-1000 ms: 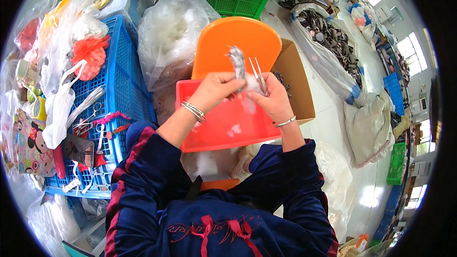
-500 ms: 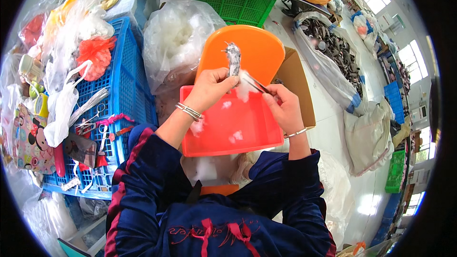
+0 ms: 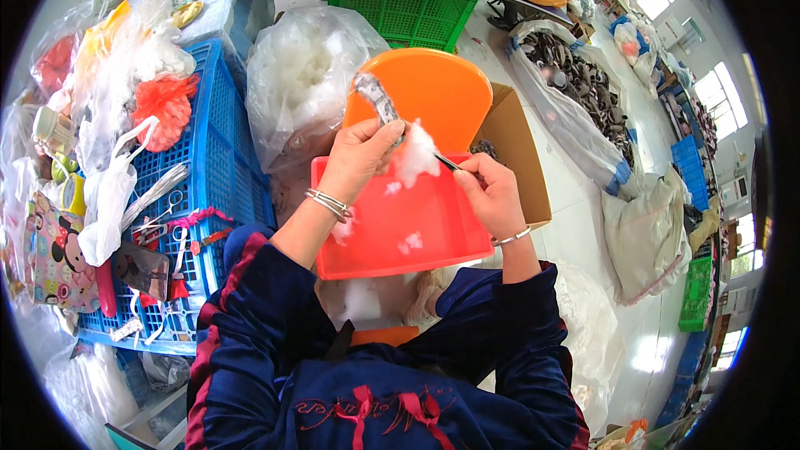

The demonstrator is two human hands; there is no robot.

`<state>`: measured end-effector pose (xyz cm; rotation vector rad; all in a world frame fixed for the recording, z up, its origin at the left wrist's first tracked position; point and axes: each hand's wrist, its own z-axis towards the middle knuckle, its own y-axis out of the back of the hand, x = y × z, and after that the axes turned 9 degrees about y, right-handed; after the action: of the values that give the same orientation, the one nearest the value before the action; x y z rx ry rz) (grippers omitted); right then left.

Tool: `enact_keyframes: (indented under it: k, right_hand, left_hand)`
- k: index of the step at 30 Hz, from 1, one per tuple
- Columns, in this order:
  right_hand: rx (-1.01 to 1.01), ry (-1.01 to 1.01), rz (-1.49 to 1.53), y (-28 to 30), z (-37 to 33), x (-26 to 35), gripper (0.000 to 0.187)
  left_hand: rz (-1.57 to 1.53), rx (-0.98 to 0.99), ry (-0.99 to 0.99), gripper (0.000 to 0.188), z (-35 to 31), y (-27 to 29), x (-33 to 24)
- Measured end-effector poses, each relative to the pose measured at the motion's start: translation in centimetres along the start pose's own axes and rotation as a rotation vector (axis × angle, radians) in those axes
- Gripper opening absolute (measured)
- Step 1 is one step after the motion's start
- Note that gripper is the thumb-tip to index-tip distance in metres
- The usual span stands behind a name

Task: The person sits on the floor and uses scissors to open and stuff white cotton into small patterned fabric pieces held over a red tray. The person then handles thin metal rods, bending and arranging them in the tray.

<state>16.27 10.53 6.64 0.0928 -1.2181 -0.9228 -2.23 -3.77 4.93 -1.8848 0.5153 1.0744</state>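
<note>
Pinched in my left hand point(image 3: 357, 160) is a small, narrow grey-and-white fabric piece point(image 3: 378, 100), its free end pointing up and to the left. My right hand point(image 3: 497, 198) is closed around dark tweezers point(image 3: 448, 163), whose tips meet a fluffy tuft of white stuffing point(image 3: 418, 157) beside the fabric piece. Whether the tuft touches the piece is hard to make out. Beneath both hands a red plastic tray point(image 3: 392, 252) carries a few loose bits of stuffing. Behind it rises an orange chair back or panel point(image 3: 450, 92).
A clear bag of white stuffing point(image 3: 300, 75) stands behind the tray. At left, a blue crate point(image 3: 212, 129) bears scissors, a phone and plastic bags. A cardboard box point(image 3: 525, 167) sits to the right, with a sack of dark-and-white pieces point(image 3: 575, 83) beyond.
The fabric piece has tipped from upright toward the left. My right hand has shifted slightly lower, and a larger tuft of stuffing now shows at the tweezers.
</note>
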Motion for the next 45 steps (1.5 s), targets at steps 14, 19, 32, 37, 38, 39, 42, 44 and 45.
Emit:
enact_keyframes:
  k: [14, 19, 32, 37, 38, 39, 42, 44, 45]
  right_hand:
    - [0.009, 0.019, -0.004, -1.3, 0.3, 0.9, 0.009]
    - [-0.011, -0.049, 0.176, -2.3, -0.1, 0.5, 0.009]
    - [-0.038, -0.181, 0.444, -4.4, 0.4, 1.3, 0.009]
    - [-0.031, -0.207, 0.471, -4.3, 0.9, 1.7, 0.01]
    - [-0.027, -0.185, 0.451, -4.3, 1.0, 1.8, 0.01]
    - [-0.02, -0.172, 0.422, -4.2, 1.0, 1.8, 0.01]
    - [0.0, -0.151, 0.355, -3.9, 0.8, 1.6, 0.01]
    - [0.006, -0.156, 0.338, -4.0, 0.7, 1.1, 0.009]
    - [0.001, -0.168, 0.371, -4.1, 0.7, 1.2, 0.009]
  left_hand:
    - [-0.008, 0.02, -0.084, 0.02, -0.2, -0.7, 1.0]
    - [0.05, 0.012, -0.13, 0.025, -0.5, -1.5, 2.2]
    - [0.01, 0.041, -0.159, 0.026, -0.9, -2.4, 3.4]
    - [0.061, 0.053, -0.112, 0.025, -0.6, -1.4, 2.0]
    - [0.06, 0.059, -0.112, 0.024, -0.7, -1.1, 1.3]
    - [0.095, 0.05, -0.108, 0.023, -0.6, -0.7, 0.9]
    - [0.191, -0.005, -0.085, 0.021, 0.1, -0.2, 0.8]
    - [0.169, 0.062, -0.114, 0.021, -0.3, -1.3, 2.1]
    - [0.159, 0.096, -0.129, 0.021, -0.5, -1.6, 2.7]
